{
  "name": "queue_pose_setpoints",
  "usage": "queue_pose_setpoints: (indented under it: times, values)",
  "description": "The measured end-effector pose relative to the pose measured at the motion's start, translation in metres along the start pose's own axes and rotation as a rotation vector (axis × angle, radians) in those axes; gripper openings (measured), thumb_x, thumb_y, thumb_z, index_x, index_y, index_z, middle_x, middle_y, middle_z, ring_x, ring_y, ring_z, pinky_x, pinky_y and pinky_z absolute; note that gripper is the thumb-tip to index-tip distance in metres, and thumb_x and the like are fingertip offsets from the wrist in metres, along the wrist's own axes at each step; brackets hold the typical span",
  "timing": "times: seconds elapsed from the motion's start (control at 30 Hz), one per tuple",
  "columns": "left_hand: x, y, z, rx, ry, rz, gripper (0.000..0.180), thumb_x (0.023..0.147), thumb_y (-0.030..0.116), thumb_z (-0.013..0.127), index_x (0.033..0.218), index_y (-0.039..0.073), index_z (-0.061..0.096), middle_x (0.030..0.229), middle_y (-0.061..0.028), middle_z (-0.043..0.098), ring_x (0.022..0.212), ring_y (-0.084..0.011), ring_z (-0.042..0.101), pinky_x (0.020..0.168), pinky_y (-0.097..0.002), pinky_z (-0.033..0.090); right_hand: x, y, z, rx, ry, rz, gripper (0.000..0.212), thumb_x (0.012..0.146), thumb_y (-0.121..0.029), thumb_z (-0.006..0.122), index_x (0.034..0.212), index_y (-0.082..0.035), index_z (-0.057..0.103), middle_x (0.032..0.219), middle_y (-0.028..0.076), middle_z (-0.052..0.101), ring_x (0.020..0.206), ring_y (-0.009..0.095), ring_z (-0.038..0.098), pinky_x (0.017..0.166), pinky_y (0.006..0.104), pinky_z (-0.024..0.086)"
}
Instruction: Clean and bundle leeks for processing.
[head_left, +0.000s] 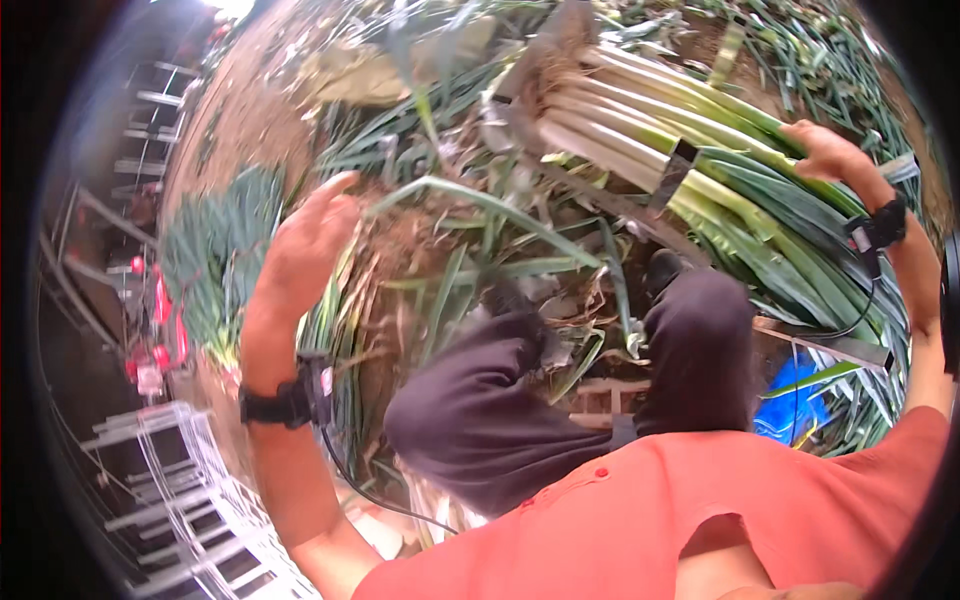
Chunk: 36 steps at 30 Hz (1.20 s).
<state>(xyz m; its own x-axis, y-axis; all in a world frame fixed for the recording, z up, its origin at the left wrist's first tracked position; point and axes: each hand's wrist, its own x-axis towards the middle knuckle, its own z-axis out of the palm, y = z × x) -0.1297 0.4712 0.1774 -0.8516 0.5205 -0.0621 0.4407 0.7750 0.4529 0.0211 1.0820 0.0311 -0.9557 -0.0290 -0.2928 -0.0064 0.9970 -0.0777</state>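
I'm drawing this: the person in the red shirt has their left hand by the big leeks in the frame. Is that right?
Not quite: in the head view, it's the right hand by the big leeks in the frame. The red shirt is correct.

Bare brown dirt floor (225, 125) stretches along the upper left, bending with the lens. Bright white light (232, 7) glares at the top left edge, while the far left side falls into deep shadow. There, a pale metal rack (160, 98) with ladder-like bars stands near the top, and a white openwork metal frame (195, 460) fills the lower left. Red objects (162, 300), too blurred to identify, sit between the two.
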Motion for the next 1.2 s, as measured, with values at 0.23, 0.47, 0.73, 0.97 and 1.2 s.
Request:
queue_pose_setpoints:
  times: [0.23,0.47,0.73,0.97,1.2]
  values:
    - [-0.273,-0.169,-0.009,-0.015,0.286,-0.555,0.038,0.089,0.022,0.049,0.12,0.001,0.049,0.098,-0.0166,0.061,0.087,-0.0235,0.057,0.081,-0.0316,0.044,-0.007,-0.082,-0.109,0.337,-0.045,0.105,0.038,0.079,-0.01,0.055,0.116,0.0,0.054,0.079,0.01,0.061,0.063,0.016,0.057,0.055,0.0284,0.048]
    - [-0.426,-0.297,0.166,-0.462,-0.193,-0.911,0.038,0.079,0.021,0.059,0.109,-0.002,0.055,0.098,-0.0209,0.061,0.089,-0.0248,0.06,0.077,-0.0343,0.046,-0.011,-0.315,-0.213,0.384,-0.139,-0.16,0.042,0.083,-0.017,0.06,0.121,-0.004,0.049,0.106,0.013,0.061,0.076,0.019,0.064,0.071,0.0314,0.054]
    - [-0.441,-0.313,0.186,-0.431,-0.16,-0.999,0.041,0.084,0.025,0.054,0.117,0.0,0.053,0.109,-0.0204,0.06,0.101,-0.031,0.058,0.086,-0.0356,0.044,0.126,-0.598,-0.201,0.024,-0.539,-0.686,0.038,0.084,-0.018,0.059,0.117,-0.002,0.052,0.085,0.012,0.062,0.072,0.018,0.062,0.066,0.0309,0.051]
    - [-0.388,-0.379,0.192,-0.541,0.034,-0.944,0.037,0.085,0.023,0.054,0.114,-0.001,0.055,0.102,-0.0203,0.062,0.092,-0.0251,0.062,0.081,-0.0321,0.046,0.319,-0.749,-0.082,0.003,-0.559,-0.627,0.031,0.086,-0.025,0.055,0.106,-0.001,0.056,0.084,0.012,0.064,0.072,0.016,0.065,0.063,0.0324,0.051]
    - [-0.384,-0.39,0.239,-0.709,0.152,-1.08,0.031,0.087,0.021,0.053,0.111,0.001,0.056,0.099,-0.0211,0.062,0.094,-0.0292,0.061,0.084,-0.0336,0.045,0.474,-0.831,0.107,-0.061,0.023,-0.623,0.044,0.08,-0.026,0.058,0.117,-0.007,0.047,0.114,0.016,0.051,0.107,0.033,0.05,0.085,0.0419,0.044]
